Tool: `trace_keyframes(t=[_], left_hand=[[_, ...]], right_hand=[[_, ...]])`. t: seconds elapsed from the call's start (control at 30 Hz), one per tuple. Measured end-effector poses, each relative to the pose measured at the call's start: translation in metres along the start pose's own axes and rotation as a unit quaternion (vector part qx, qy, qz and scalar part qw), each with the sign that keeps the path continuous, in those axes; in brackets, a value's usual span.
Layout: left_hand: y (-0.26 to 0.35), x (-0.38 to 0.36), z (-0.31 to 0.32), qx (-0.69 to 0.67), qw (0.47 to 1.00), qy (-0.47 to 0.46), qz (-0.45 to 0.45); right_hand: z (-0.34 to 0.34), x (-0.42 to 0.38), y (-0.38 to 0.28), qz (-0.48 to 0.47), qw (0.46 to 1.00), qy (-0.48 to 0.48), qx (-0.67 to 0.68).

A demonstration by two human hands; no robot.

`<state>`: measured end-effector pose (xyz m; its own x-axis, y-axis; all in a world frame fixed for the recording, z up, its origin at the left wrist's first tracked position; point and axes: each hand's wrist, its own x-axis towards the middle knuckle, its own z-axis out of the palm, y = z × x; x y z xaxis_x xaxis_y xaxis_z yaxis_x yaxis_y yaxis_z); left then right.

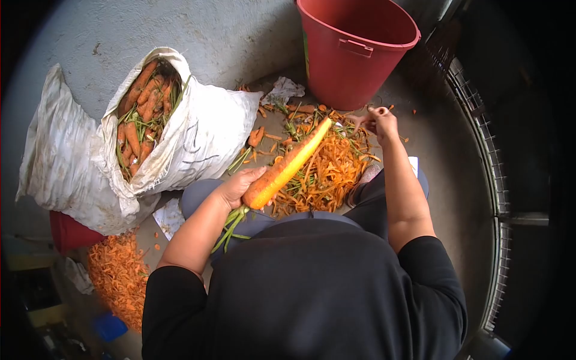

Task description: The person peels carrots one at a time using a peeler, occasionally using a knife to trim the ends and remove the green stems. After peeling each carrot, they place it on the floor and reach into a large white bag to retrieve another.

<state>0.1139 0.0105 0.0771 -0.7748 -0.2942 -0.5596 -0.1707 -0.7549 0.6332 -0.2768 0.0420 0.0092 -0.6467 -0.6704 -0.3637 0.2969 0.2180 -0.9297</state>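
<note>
Between the knees (193, 195), carrot (291, 167) tilts tip-outward, clamped in the left hand (242, 187) by its thick leafy end, presumably to leave the length exposed over the peel heap (330, 174); right hand (382, 123) is curled beyond the tip, can't tell if gripping anything. Carrot: one glossy yellow-orange strip, duller skin alongside, green stems (231, 228) attached.

The person wears a plain black top (306, 288) with short, loose sleeves (429, 273) and dark grey trousers (193, 196). The left hand (239, 187) and right hand (382, 124) are bare.
</note>
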Motion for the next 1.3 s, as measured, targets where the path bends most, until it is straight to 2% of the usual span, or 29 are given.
trace_keyframes(t=[0.03, 0.07, 0.17, 0.23, 0.27, 0.37, 0.4, 0.43, 0.47, 0.53, 0.63, 0.67, 0.83, 0.9, 0.97, 1.03, 1.1, 1.17, 1.23, 1.27, 1.3], left_hand=[[0.001, -0.001, -0.003, -0.010, 1.000, -0.024, 0.010], [0.002, 0.001, -0.007, -0.012, 1.000, -0.023, -0.001], [0.006, 0.008, -0.013, -0.017, 0.999, -0.022, -0.032], [0.008, 0.016, -0.009, -0.026, 0.998, -0.022, -0.043], [0.010, 0.017, -0.002, -0.022, 0.999, -0.025, -0.027], [0.008, 0.024, -0.001, -0.022, 0.998, -0.055, -0.024], [0.014, 0.019, 0.012, -0.075, 0.991, -0.112, -0.023], [0.010, 0.021, 0.008, -0.077, 0.993, -0.090, -0.023], [0.004, 0.024, 0.002, -0.079, 0.994, -0.069, -0.023], [0.009, 0.015, 0.006, -0.058, 0.997, -0.047, -0.026], [0.012, 0.007, 0.014, 0.003, 0.996, 0.082, -0.032], [0.013, 0.003, 0.010, 0.034, 0.999, 0.021, -0.034], [0.010, -0.002, 0.001, 0.043, 0.998, 0.001, -0.044], [0.005, -0.005, -0.003, 0.042, 0.997, 0.000, -0.059], [0.002, -0.009, -0.003, 0.032, 0.998, 0.004, -0.051], [0.002, -0.008, -0.003, 0.024, 0.999, 0.010, -0.038], [0.003, -0.002, -0.006, 0.014, 1.000, 0.018, -0.021], [0.004, 0.009, -0.013, -0.011, 0.999, 0.005, -0.046], [0.009, 0.018, -0.011, -0.023, 0.998, 0.003, -0.065], [0.013, 0.019, -0.001, 0.005, 0.998, 0.020, -0.065], [0.014, 0.021, 0.003, -0.017, 0.998, -0.006, -0.068]], right_hand=[[0.001, 0.001, -0.002, -0.010, 0.998, 0.050, 0.042], [0.005, 0.002, -0.002, -0.059, 0.987, 0.098, 0.115], [0.046, -0.054, -0.036, -0.195, 0.962, 0.004, 0.192], [0.073, -0.100, -0.044, -0.196, 0.957, -0.157, 0.145], [0.086, -0.124, -0.039, -0.196, 0.936, -0.257, 0.138], [0.109, -0.191, -0.040, -0.084, 0.882, -0.460, 0.063], [0.114, -0.193, -0.032, -0.093, 0.880, -0.464, 0.042], [0.117, -0.194, -0.026, -0.101, 0.877, -0.469, 0.020], [0.115, -0.187, -0.027, -0.062, 0.887, -0.455, 0.049], [0.111, -0.169, -0.020, -0.055, 0.890, -0.450, 0.053], [0.101, -0.155, -0.024, -0.032, 0.907, -0.411, 0.085], [0.097, -0.150, -0.027, -0.029, 0.911, -0.396, 0.107], [0.064, -0.095, -0.028, -0.048, 0.940, -0.303, 0.151], [0.039, -0.057, -0.029, -0.049, 0.972, -0.174, 0.148], [0.006, -0.012, -0.018, -0.083, 0.994, -0.069, 0.017], [-0.002, -0.012, -0.026, -0.108, 0.990, 0.070, 0.057], [0.009, -0.027, -0.035, -0.182, 0.978, 0.019, 0.096], [0.047, -0.075, -0.050, -0.254, 0.961, -0.054, 0.098], [0.078, -0.128, -0.047, -0.235, 0.943, -0.206, 0.110], [0.088, -0.149, -0.040, -0.198, 0.925, -0.309, 0.096], [0.099, -0.171, -0.035, -0.147, 0.915, -0.364, 0.093]])
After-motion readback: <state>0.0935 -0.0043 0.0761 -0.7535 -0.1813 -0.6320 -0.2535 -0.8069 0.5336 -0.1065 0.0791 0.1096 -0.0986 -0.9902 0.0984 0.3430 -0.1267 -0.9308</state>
